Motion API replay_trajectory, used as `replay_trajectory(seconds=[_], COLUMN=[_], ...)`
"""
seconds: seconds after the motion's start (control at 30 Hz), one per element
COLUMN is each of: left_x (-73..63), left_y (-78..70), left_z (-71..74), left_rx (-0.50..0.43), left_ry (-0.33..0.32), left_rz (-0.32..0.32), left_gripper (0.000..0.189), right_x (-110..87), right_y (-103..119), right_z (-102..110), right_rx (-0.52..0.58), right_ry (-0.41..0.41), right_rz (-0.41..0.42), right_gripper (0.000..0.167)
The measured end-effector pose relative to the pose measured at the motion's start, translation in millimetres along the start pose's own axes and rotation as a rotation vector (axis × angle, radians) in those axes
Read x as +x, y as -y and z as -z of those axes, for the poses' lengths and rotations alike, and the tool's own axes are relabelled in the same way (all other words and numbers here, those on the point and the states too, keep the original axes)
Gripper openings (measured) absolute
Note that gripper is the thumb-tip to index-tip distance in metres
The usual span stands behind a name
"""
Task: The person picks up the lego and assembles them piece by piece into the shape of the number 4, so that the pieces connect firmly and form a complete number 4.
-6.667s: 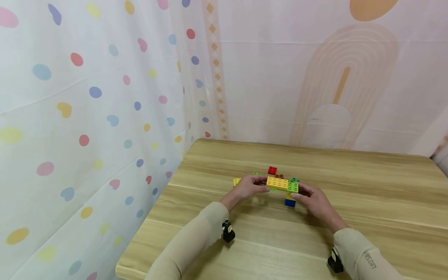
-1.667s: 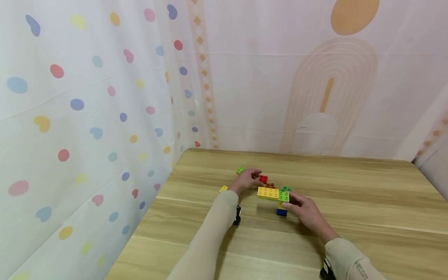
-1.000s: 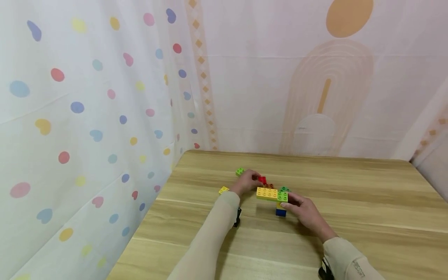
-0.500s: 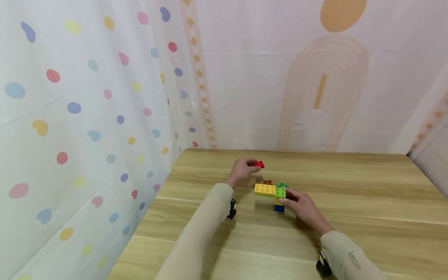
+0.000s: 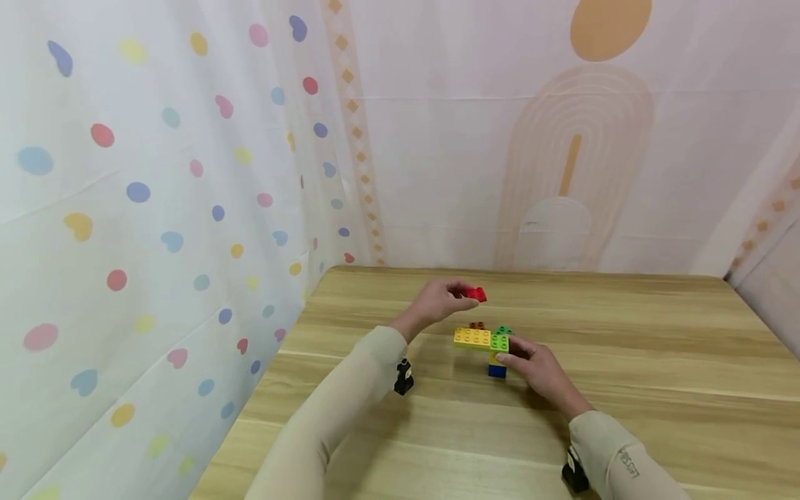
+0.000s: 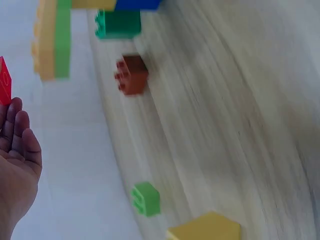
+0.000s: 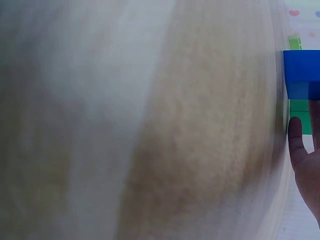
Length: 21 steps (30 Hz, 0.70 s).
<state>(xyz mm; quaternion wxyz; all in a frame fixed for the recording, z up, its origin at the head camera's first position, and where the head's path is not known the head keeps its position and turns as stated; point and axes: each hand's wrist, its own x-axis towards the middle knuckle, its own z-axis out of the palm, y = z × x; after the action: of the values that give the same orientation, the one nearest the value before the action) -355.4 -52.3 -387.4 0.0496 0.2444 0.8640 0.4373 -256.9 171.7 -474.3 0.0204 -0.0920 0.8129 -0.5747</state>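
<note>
My left hand point(image 5: 439, 302) pinches a red toy building brick point(image 5: 478, 294) above the table, behind a stack of bricks. That brick also shows at the edge of the left wrist view point(image 6: 5, 85). My right hand point(image 5: 542, 369) grips the stack at its right end, thumb at the near side. On top of the stack lie a long yellow brick point(image 5: 471, 337) and a square lime green brick point(image 5: 500, 342). The long brick juts out to the left, with lime green beneath it. Below is a blue brick point(image 5: 497, 371), also seen in the right wrist view point(image 7: 302, 70).
Behind the stack, a brown brick point(image 5: 477, 325) and a dark green brick point(image 5: 505, 330) stand on the wooden table point(image 5: 625, 361). In the left wrist view, a loose lime green brick point(image 6: 146, 199) and a yellow brick point(image 6: 207, 227) lie farther off. Curtains hang behind the table.
My left hand has taken hold of the red brick, lifted it off the table and carried it slightly right. My right hand keeps its grip on the stack.
</note>
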Motion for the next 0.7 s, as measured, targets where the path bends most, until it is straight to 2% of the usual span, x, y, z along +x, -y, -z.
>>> replay_trajectory(seconds=[0.13, 0.27, 0.53, 0.7], left_x=[-6.4, -13.3, -19.1, -18.9], left_y=[-13.8, -20.0, -16.0, -13.0], left_z=[-9.0, -18.5, -31.0, -35.6], left_rx=[0.034, 0.070, 0.070, 0.111], left_ry=[0.074, 0.119, 0.185, 0.201], left_rz=[-0.077, -0.129, -0.143, -0.171], left_gripper=[0.029, 0.030, 0.027, 0.028], right_x=[0.6, 1.0, 1.1, 1.2], right_y=[-1, -3, -4, -3], right_z=[1, 1, 0, 0], right_rx=[0.001, 0.009, 0.008, 0.007], right_ry=[-0.004, -0.003, 0.001, -0.006], right_rz=[-0.004, 0.008, 0.034, 0.042], right_gripper=[0.051, 0.051, 0.051, 0.051])
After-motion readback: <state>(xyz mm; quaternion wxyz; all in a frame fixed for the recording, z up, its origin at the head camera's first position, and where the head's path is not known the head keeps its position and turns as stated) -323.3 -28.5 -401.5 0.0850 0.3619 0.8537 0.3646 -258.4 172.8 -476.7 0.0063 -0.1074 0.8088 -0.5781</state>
